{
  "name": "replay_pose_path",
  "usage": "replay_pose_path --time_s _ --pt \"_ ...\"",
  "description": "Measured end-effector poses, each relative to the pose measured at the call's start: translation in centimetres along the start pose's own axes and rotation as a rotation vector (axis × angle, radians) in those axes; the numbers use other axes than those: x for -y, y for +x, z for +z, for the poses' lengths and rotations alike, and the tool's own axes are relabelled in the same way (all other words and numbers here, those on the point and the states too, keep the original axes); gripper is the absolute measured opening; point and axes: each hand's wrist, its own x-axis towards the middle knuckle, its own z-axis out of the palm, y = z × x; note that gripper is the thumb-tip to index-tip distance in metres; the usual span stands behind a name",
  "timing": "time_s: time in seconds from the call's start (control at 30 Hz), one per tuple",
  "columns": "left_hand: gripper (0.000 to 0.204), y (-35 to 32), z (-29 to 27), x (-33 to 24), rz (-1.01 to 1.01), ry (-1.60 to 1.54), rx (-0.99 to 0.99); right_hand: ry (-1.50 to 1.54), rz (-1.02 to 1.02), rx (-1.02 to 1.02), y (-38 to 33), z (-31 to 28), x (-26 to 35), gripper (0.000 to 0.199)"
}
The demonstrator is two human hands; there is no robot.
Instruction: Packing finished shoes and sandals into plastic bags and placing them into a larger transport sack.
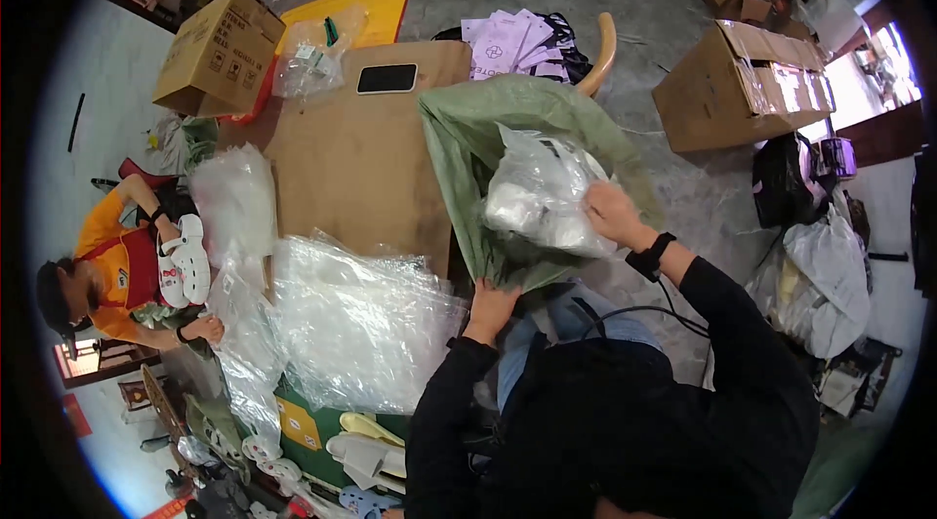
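Observation:
A green woven sack (454, 119) stands gaping in front of me, beside the table. My left hand (491, 310) is closed on its near rim. With my right hand (617, 215) I grip a see-through plastic bag (547, 189) at its right side, in the sack's mouth. Rounded white things fill this bag, probably shoes, but the crinkled film blurs their shape. What lies deeper in the sack is hidden. Left of my left hand, a pile of flat see-through plastic bags (361, 324) covers the near part of the table.
A co-worker (117, 265) at the left holds white clogs (185, 265) and touches a plastic bag. A phone (387, 79) lies on the brown tabletop (351, 168). Purple packets (508, 43) sit beyond the sack. Right of it stands a cardboard box (722, 95); more clogs (366, 456) lie near left.

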Motion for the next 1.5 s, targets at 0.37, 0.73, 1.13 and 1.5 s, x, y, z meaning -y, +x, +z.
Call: replay_pose_path --time_s 0.37,0.73,1.13,1.5 --pt "0.018 3.4 -1.9 -1.8 -0.083 -0.011 0.115 -0.054 -0.136 0.534 2.6 11.7 -4.3 0.011" --pt "0.025 3.1 -3.2 -0.6 -0.123 -0.159 0.068 0.079 -0.009 0.578 4.1 18.7 -2.2 0.035" --pt "0.035 1.7 -4.2 1.6 -0.197 -0.248 0.065 -0.575 0.713 0.128 3.2 5.9 -10.0 0.050" --pt "0.020 -0.6 -4.2 1.7 -0.106 -0.138 0.079 0.221 0.597 -0.416 18.0 -7.2 -15.0 0.019"
